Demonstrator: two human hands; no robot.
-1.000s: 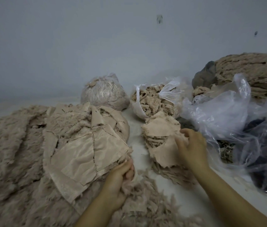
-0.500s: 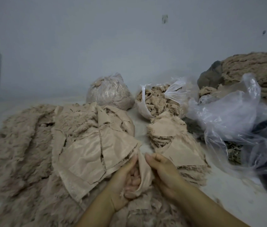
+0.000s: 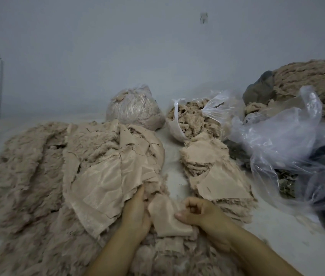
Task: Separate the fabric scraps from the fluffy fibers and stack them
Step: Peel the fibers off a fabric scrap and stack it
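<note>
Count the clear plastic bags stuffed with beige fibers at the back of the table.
2: a closed bag at back centre, and an open bag just to its right. The crumpled plastic farther right may hide more.

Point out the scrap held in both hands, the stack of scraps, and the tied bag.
scrap (image 3: pixel 167 220), head view, its smooth middle.
stack of scraps (image 3: pixel 225 186), head view, top piece.
tied bag (image 3: pixel 135 110), head view, bulging front.

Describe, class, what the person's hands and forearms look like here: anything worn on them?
Both are bare. The left hand and right hand wear no gloves, rings or watch that shows, and both forearms run uncovered to the frame's bottom edge, with no sleeve in view.
</note>
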